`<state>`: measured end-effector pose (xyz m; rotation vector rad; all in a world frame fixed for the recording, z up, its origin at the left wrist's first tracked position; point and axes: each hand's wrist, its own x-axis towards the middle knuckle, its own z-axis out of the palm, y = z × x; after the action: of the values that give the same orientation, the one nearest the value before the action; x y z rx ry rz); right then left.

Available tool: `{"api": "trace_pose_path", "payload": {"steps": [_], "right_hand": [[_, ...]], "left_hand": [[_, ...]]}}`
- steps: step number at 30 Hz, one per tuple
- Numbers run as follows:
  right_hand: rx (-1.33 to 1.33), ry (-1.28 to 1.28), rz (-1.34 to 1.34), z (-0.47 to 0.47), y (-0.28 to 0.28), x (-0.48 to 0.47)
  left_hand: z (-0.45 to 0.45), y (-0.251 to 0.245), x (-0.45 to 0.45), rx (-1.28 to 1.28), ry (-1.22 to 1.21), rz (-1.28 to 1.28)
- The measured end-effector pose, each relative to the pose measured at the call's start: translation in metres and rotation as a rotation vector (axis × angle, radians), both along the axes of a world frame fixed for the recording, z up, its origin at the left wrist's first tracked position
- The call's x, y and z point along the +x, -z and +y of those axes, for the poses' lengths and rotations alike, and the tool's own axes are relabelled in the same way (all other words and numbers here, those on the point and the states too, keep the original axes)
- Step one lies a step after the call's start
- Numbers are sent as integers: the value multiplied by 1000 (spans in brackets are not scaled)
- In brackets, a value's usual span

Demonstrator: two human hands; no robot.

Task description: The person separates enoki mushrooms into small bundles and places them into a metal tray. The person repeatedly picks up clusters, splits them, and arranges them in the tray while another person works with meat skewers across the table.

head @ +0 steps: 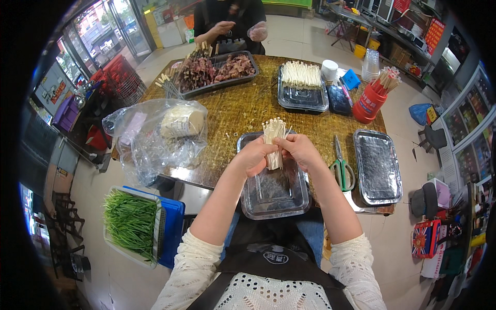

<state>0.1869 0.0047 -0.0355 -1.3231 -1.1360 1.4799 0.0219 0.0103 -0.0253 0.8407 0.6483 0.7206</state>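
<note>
Between my two hands is a small bunch of enoki mushrooms (275,157), its caps pointing away from me. My left hand (255,154) grips it from the left, and my right hand (300,151) pinches it from the right, thumbs close together on the stems. Beneath them lies a clear plastic tray (271,197) at the table's near edge. Green-handled scissors (341,166) rest to the right of my right hand, blades pointing away. Farther back, a dark tray (302,99) carries a neat row of enoki (301,74). A plastic bag (155,143) with more enoki (183,122) lies on the left.
Another tray (378,166) lies at the right edge. Beyond it stand a red skewer holder (370,102), a phone (339,100) and stacked cups (371,66). A meat tray (232,87) is near a person (230,23) opposite. A basket of green chives (131,224) sits low left.
</note>
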Motion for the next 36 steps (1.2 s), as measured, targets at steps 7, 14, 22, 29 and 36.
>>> {"api": "trace_pose_path", "payload": {"steps": [7, 14, 22, 29, 36], "right_hand": [[-5, -5, 23, -1, -4, -1], [7, 39, 31, 2, 4, 9], [-48, 34, -26, -1, 0, 4], [-13, 87, 19, -2, 3, 9], [-19, 57, 55, 0, 8, 5]], "left_hand": [[-11, -26, 0, 44, -4, 120], [-10, -31, -8, 70, -47, 305], [1, 2, 0, 92, -49, 174], [-5, -14, -5, 23, -138, 282], [-9, -16, 2, 93, -84, 212]]}}
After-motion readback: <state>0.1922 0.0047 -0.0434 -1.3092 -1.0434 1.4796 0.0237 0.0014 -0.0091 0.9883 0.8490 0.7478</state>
